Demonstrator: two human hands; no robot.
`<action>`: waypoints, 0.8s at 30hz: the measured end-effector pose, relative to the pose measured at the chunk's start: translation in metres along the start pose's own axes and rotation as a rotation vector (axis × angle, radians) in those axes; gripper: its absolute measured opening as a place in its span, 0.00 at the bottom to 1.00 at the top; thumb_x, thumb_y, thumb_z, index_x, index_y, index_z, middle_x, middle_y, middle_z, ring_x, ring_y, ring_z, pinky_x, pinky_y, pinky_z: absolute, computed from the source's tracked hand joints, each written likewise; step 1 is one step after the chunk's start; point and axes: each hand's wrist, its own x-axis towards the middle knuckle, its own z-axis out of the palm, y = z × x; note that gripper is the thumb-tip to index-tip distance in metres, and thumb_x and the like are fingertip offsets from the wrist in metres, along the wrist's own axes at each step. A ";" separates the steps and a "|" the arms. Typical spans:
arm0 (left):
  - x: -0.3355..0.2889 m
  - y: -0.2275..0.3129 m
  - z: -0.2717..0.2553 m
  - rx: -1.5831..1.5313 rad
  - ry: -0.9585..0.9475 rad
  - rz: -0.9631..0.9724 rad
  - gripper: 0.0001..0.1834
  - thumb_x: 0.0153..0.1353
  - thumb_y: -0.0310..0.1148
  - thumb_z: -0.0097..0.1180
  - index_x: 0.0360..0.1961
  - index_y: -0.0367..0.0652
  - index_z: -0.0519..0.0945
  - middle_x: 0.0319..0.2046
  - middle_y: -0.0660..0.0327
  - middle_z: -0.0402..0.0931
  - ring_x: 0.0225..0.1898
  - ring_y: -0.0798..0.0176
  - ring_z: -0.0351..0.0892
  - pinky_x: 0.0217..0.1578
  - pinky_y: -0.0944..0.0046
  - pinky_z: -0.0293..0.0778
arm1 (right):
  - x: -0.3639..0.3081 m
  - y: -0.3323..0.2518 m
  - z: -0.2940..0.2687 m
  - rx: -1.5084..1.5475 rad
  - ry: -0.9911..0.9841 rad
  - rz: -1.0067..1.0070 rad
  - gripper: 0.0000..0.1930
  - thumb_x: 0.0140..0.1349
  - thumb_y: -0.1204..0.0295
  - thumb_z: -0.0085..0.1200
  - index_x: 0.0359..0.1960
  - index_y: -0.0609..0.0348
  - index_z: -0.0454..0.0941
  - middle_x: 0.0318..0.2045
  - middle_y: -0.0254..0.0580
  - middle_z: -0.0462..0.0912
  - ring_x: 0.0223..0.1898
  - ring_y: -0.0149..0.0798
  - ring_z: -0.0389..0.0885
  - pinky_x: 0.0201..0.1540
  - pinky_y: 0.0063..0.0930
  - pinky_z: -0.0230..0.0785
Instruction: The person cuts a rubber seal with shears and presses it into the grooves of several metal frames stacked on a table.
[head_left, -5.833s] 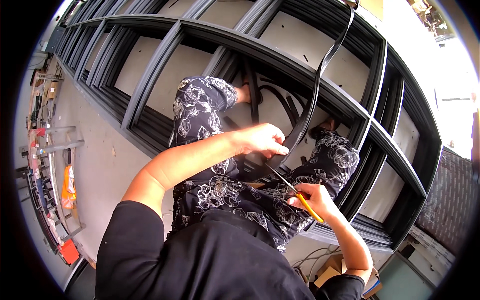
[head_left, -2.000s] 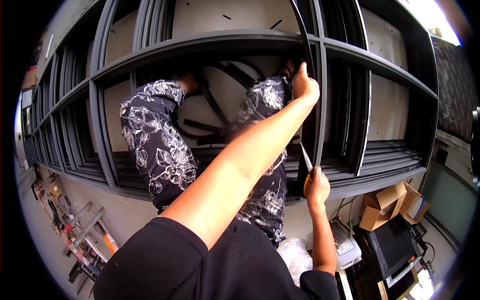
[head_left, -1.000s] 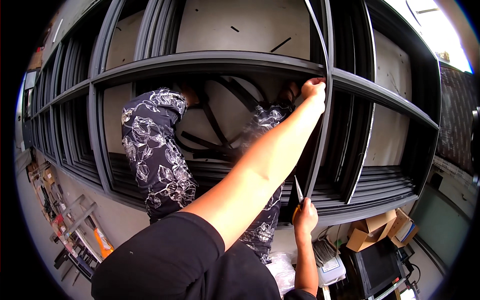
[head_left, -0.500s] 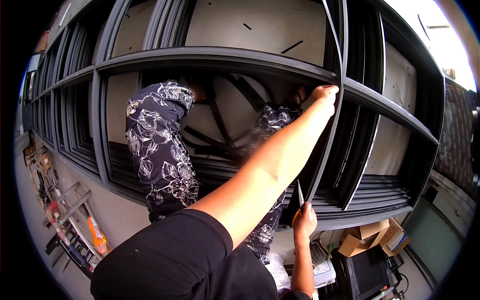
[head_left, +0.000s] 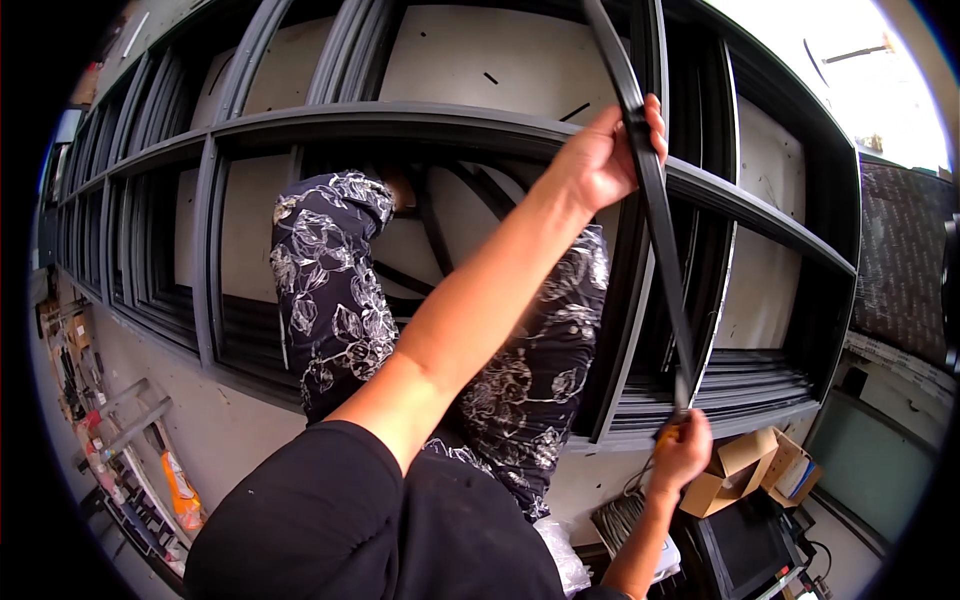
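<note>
Hands work a long black rubber strip [head_left: 660,240] that runs steeply down across a dark metal window frame [head_left: 420,115]. Left hand [head_left: 600,155] is closed around its upper stretch, while right hand [head_left: 683,452], fisted on a yellow-handled tool [head_left: 667,434], meets its lower end.

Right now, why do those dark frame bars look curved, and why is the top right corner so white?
Head view: the fisheye lens bows the straight bars of the dark frame toward the rim; the top right is overexposed daylight, washing out detail; the left hand on the black strip stays sharp.
</note>
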 end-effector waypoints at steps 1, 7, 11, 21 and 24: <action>-0.021 0.006 0.028 -0.132 -0.104 -0.048 0.08 0.64 0.31 0.60 0.41 0.42 0.77 0.35 0.66 0.78 0.40 0.67 0.79 0.44 0.63 0.76 | 0.018 -0.006 -0.018 -0.011 0.101 -0.074 0.16 0.53 0.83 0.59 0.45 0.61 0.80 0.37 0.44 0.83 0.35 0.46 0.81 0.40 0.33 0.75; -0.135 0.052 0.098 0.208 -0.391 -0.180 0.06 0.67 0.32 0.57 0.40 0.43 0.77 0.31 0.68 0.74 0.33 0.71 0.71 0.39 0.70 0.70 | 0.054 -0.050 -0.088 0.180 0.299 -0.246 0.18 0.49 0.74 0.73 0.40 0.63 0.79 0.28 0.37 0.77 0.25 0.36 0.71 0.37 0.35 0.71; -0.193 0.074 0.116 0.975 0.011 0.189 0.12 0.67 0.34 0.58 0.46 0.38 0.77 0.35 0.54 0.80 0.30 0.68 0.78 0.31 0.67 0.74 | 0.066 -0.105 -0.079 0.889 0.287 -0.158 0.19 0.55 0.75 0.70 0.46 0.61 0.76 0.29 0.29 0.76 0.28 0.22 0.69 0.35 0.17 0.68; -0.276 0.076 0.022 2.472 0.725 1.168 0.07 0.59 0.24 0.58 0.37 0.40 0.72 0.26 0.54 0.76 0.27 0.50 0.78 0.31 0.56 0.73 | 0.052 -0.272 -0.006 1.417 -0.904 0.152 0.14 0.60 0.73 0.66 0.45 0.58 0.76 0.23 0.29 0.75 0.16 0.21 0.67 0.18 0.15 0.57; -0.296 0.052 -0.009 2.167 0.857 1.132 0.08 0.60 0.21 0.59 0.38 0.39 0.74 0.27 0.58 0.76 0.28 0.61 0.78 0.34 0.63 0.75 | 0.033 -0.269 0.033 1.287 -1.129 0.099 0.17 0.61 0.63 0.66 0.45 0.56 0.76 0.22 0.30 0.75 0.15 0.21 0.66 0.17 0.14 0.57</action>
